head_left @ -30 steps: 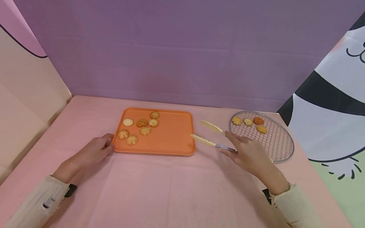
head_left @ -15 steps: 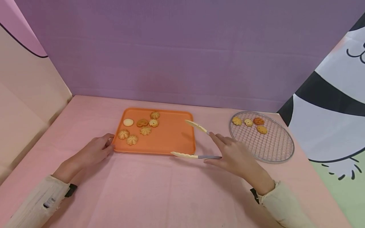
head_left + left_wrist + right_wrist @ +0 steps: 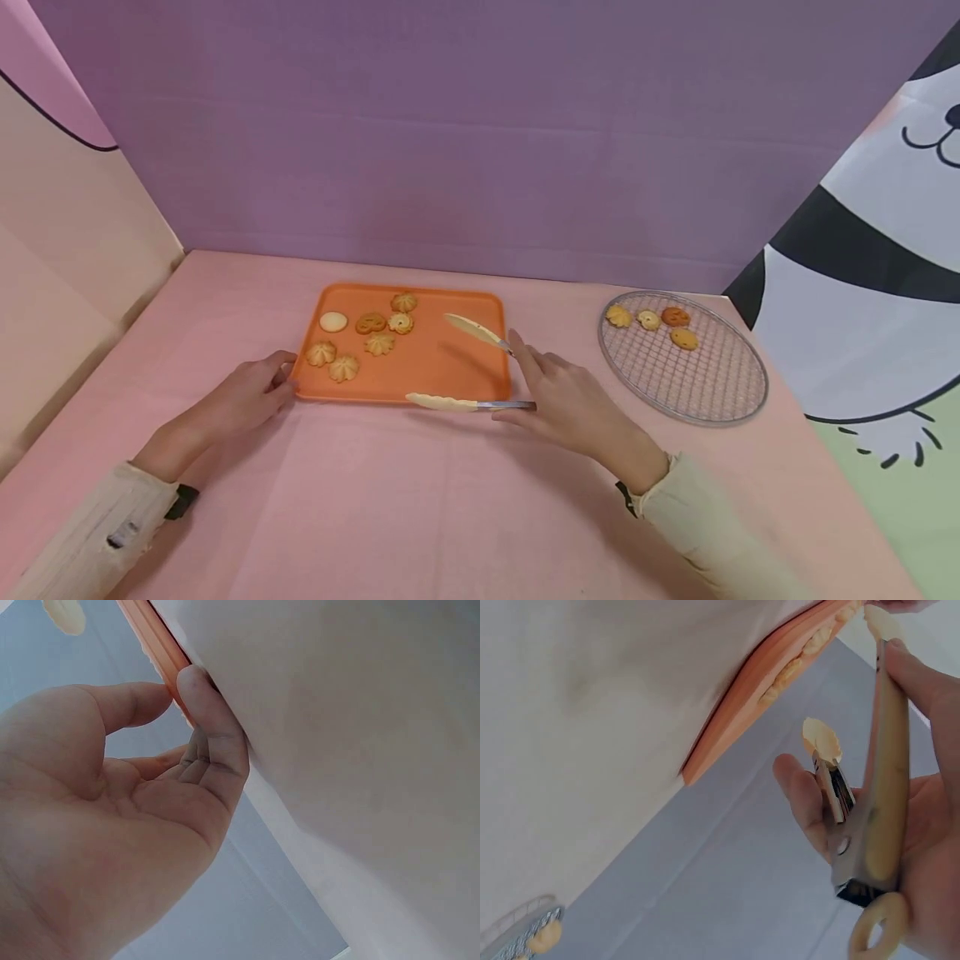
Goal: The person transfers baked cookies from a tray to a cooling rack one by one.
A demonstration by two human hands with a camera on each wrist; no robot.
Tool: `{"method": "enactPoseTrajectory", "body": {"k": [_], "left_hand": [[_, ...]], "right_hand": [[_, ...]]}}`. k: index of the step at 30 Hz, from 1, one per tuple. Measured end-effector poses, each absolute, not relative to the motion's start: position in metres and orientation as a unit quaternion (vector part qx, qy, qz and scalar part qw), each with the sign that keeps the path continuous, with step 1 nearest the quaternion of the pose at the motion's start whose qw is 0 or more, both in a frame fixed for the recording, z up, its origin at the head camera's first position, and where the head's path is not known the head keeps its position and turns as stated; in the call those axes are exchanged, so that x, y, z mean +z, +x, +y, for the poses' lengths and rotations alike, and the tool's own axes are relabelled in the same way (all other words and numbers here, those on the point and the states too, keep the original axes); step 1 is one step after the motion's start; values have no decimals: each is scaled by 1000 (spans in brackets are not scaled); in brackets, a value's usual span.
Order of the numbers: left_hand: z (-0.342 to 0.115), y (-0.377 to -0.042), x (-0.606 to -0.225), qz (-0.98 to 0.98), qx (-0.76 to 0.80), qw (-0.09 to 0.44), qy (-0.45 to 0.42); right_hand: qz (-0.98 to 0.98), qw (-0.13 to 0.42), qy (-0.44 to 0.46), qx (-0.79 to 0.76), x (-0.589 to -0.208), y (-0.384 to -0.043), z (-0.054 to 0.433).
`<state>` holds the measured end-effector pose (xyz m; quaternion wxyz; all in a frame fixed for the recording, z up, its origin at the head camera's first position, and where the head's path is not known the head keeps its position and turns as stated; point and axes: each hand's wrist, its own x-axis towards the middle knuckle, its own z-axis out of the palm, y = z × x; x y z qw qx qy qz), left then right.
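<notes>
My left hand (image 3: 243, 396) is at the left edge of an orange tray (image 3: 457, 375), and in the left wrist view its thumb and a finger pinch the rim. On the tray's left half lie several cookies, among them a pale round one (image 3: 333, 322), a pretzel-shaped one (image 3: 371, 323) and ridged swirl ones (image 3: 343, 368). My right hand (image 3: 573, 404) holds metal tongs (image 3: 506, 406) with cream tips spread wide apart. One tip hovers over the tray's right half, the other by its front edge; nothing is between them. The right wrist view shows the tongs' hinge and hanging loop.
A round wire rack (image 3: 708, 383) stands on the right, with several cookies (image 3: 683, 338) near its back left. The pink table (image 3: 420, 517) meets a purple backdrop (image 3: 450, 150) behind and a cartoon-printed panel (image 3: 862, 308) on the right.
My right hand has carried the tongs left from beside the rack to over the tray, and the tips have spread further apart. The left hand has stayed at the tray's edge.
</notes>
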<state>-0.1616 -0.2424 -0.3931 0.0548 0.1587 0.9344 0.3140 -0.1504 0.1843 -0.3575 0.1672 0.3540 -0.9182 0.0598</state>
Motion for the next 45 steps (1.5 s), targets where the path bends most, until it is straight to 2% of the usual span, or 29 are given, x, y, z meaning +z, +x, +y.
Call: {"method": "enactPoseTrajectory", "body": {"k": [13, 22, 45], "left_hand": [[-240, -163, -393, 935, 312, 55, 162], [-241, -162, -394, 936, 309, 56, 159], [-242, -162, -395, 935, 311, 58, 159]], "right_hand": [[-914, 155, 372, 38, -367, -166, 156], [-914, 167, 370, -12, -371, -170, 132], [-924, 139, 355, 36, -376, -191, 97]]}}
